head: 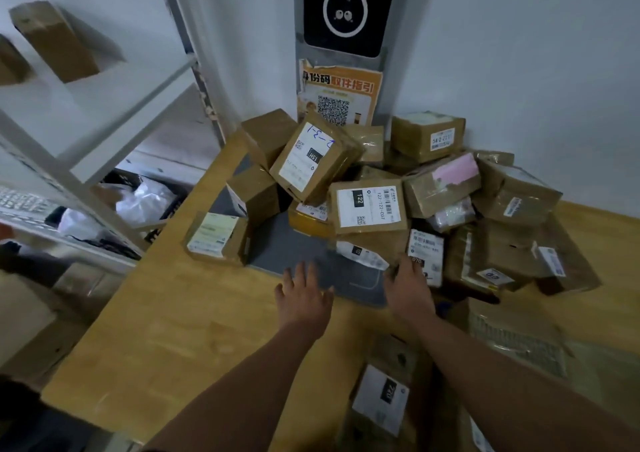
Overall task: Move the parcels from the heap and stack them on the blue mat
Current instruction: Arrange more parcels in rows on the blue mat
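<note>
Cardboard parcels [367, 206] heaped, just beyond hands [304, 295] [408, 290]

Plenty of bare tabletop [156, 320] front-left, easy way in. Open patch of blue mat [280, 243] only near the front edge. Back and right walled off by the parcel heap [367, 205]; lone parcel [214, 235] sitting at the mat's left edge, shelf rack [104, 160] close beyond the tabletop's left side.

single head-worn wide-angle view, aimed forward and steeply down, pretty close over the wooden counter [173, 330], heap of parcels [367, 205] sitting mid-frame against the wall [536, 53], shelf [104, 105] warped off to the left edge, fisheye bend all round
</note>
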Action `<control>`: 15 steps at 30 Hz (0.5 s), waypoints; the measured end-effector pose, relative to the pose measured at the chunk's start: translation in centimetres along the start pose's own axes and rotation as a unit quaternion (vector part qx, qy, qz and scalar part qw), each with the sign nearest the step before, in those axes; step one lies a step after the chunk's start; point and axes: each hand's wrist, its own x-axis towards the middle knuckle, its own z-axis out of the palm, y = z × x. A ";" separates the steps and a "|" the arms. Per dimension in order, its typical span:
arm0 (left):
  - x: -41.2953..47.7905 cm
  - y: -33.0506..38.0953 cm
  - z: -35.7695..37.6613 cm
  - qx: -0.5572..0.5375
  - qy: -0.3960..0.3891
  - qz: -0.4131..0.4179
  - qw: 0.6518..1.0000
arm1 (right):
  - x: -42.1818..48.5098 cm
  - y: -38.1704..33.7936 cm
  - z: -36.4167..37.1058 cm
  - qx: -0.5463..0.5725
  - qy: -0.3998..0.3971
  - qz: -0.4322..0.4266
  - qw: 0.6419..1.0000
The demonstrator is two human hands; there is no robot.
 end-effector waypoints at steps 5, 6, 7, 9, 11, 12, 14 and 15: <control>3.2 -0.1 0.6 -0.006 -0.034 0.049 0.998 | 1.5 -1.5 2.0 0.032 -0.011 0.076 0.997; 3.9 0.2 0.8 -0.011 -0.038 0.058 0.998 | 1.8 -1.6 2.3 0.029 -0.006 0.089 0.996; 4.5 0.4 0.9 -0.018 -0.039 0.065 0.997 | 2.0 -1.7 2.4 0.025 0.000 0.104 0.994; 5.9 1.0 0.8 -0.036 -0.030 0.076 0.996 | 2.5 -2.0 2.5 0.021 0.019 0.129 0.991; 7.0 1.6 0.5 -0.065 0.008 0.069 0.996 | 2.9 -2.4 2.2 0.000 0.052 0.143 0.988; 7.5 1.8 0.2 -0.078 0.032 0.055 0.995 | 3.2 -2.7 1.9 -0.016 0.073 0.140 0.987; 8.8 1.7 -0.6 -0.100 0.053 0.022 0.993 | 3.9 -3.2 1.0 -0.039 0.125 0.141 0.981; 9.5 1.4 -1.0 -0.107 0.051 0.009 0.993 | 4.4 -3.5 0.5 -0.050 0.155 0.143 0.976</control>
